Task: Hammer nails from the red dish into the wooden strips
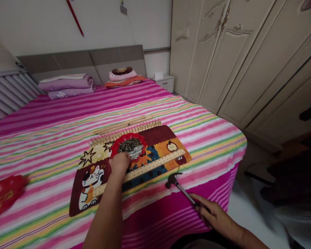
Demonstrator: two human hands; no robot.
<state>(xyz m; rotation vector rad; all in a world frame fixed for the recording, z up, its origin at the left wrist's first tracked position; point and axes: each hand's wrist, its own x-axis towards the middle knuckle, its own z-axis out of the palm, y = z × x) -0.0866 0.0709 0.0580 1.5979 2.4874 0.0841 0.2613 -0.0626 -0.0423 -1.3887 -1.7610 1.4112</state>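
A red scalloped bowl (143, 137) full of loose nails (131, 147) stands on a patterned mat (158, 135). My left hand (120, 163) is at the bowl's near edge, its fingers curled in at the nails; whether a nail is between them is hidden. My right hand (211, 211) is wrapped round the handle of a claw hammer (181, 189), its head over the bed's near side. Across the mat lies a pale wooden strip (155, 165) with a row of dark dots or holes. Behind the bowl, another wooden strip (125, 132) bristles with upright nails.
More bare wooden strips (123, 125) lie beyond the nailed one. A red plastic bag (6, 193) rests at the left on the striped bedspread (209, 138). Folded bedding (69, 86) sits by the headboard (80, 62). A wardrobe (209, 62) stands along the right.
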